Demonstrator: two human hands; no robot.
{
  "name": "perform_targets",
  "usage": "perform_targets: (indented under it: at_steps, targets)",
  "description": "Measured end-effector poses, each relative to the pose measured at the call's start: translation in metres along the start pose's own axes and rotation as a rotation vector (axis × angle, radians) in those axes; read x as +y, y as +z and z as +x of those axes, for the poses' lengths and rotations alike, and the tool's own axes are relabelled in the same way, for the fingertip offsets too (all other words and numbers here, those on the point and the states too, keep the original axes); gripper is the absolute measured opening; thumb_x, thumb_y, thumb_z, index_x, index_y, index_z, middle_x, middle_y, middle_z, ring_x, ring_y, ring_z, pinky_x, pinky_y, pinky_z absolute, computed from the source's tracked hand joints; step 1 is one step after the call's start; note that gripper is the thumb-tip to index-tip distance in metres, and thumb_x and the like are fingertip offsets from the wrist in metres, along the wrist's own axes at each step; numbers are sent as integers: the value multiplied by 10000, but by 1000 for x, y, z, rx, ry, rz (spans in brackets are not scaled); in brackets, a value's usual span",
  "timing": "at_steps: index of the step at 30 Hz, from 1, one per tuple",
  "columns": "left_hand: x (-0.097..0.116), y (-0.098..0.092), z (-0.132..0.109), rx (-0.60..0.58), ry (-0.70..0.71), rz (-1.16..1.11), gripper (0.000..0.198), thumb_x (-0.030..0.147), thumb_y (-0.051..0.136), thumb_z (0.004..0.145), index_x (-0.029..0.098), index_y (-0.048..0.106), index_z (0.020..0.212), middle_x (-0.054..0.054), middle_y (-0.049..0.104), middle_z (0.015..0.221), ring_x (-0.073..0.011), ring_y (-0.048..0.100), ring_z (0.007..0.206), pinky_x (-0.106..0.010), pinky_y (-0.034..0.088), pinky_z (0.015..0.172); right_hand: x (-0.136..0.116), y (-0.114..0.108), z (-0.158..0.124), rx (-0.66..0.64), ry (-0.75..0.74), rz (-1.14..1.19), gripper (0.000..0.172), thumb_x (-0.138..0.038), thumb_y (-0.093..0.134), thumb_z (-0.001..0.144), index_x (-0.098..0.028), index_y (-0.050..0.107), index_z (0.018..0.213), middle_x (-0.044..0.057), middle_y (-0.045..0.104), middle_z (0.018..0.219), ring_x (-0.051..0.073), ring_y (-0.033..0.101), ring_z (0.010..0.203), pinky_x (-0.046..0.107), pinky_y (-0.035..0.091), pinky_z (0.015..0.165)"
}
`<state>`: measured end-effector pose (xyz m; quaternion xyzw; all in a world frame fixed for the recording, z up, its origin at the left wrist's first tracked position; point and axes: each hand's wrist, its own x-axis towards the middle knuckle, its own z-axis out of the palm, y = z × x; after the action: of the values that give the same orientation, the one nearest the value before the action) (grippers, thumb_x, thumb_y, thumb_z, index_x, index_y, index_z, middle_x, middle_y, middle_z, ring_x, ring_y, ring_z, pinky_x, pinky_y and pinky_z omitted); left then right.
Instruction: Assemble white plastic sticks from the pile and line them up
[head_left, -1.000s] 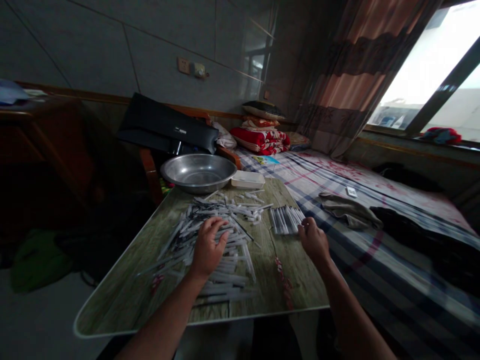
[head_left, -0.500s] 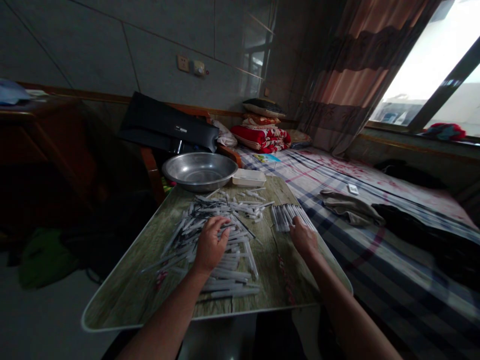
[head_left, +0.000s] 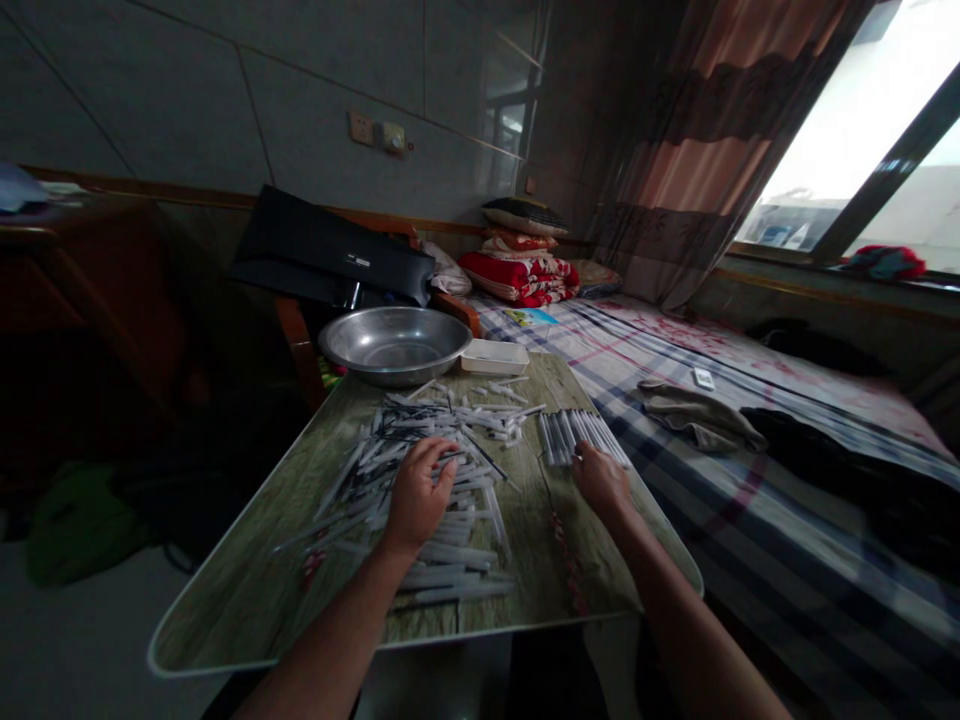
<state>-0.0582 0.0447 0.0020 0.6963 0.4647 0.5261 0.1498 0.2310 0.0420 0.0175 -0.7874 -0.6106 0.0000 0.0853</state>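
Observation:
A loose heap of thin whitish tubes [head_left: 420,440] covers the middle of a low wood-patterned table [head_left: 247,590]. My left hand [head_left: 417,495] rests palm down on the heap, fingers curled over some tubes. A neat row of the same tubes [head_left: 574,432] lies side by side at the table's right edge. My right hand [head_left: 598,478] sits at the near end of that row, fingers bent and touching it; whether it grips a tube is hidden.
A steel basin [head_left: 394,343] and a small white tray [head_left: 495,356] stand at the table's far end. A bed with a striped sheet [head_left: 750,480], folded quilts [head_left: 521,275] and dark clothes lies to the right. A dark chair [head_left: 330,260] stands behind the basin.
My right hand has moved left from the table's right edge onto the near end of the tube row. My left hand has stayed on the heap.

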Motion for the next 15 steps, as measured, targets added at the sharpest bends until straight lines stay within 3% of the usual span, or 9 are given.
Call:
perform_targets:
  at_steps: [5, 8, 12, 15]
  targets:
    - [2, -5, 0, 111, -21, -24, 179, 231, 484, 876, 195, 649, 936, -68, 624, 1015, -186, 602, 930, -304, 515, 756, -37, -23, -5, 39, -174, 137, 227, -261, 440, 901, -189, 637, 991, 85, 708, 853, 192, 634, 772, 264, 360, 657]
    - [1, -8, 1, 184, -39, -35, 164, 235, 487, 878, 192, 641, 916, -61, 626, 994, -183, 597, 927, -294, 503, 751, -71, -31, 0, -36, -284, 209, 211, -245, 476, 876, -200, 651, 985, 64, 716, 870, 182, 636, 817, 243, 365, 679]
    - [-2, -9, 2, 229, -77, -52, 165, 244, 488, 879, 191, 639, 919, -59, 628, 991, -185, 598, 919, -294, 497, 743, -108, -20, 14, -102, -318, 216, 217, -224, 491, 859, -203, 678, 968, 75, 716, 946, 191, 635, 908, 241, 375, 721]
    - [-5, -9, 3, 244, -87, -64, 159, 243, 499, 875, 192, 642, 922, -55, 629, 988, -184, 600, 915, -287, 494, 736, -120, 2, 23, -122, -263, 198, 236, -211, 467, 871, -198, 691, 942, 89, 711, 973, 197, 635, 930, 246, 381, 725]
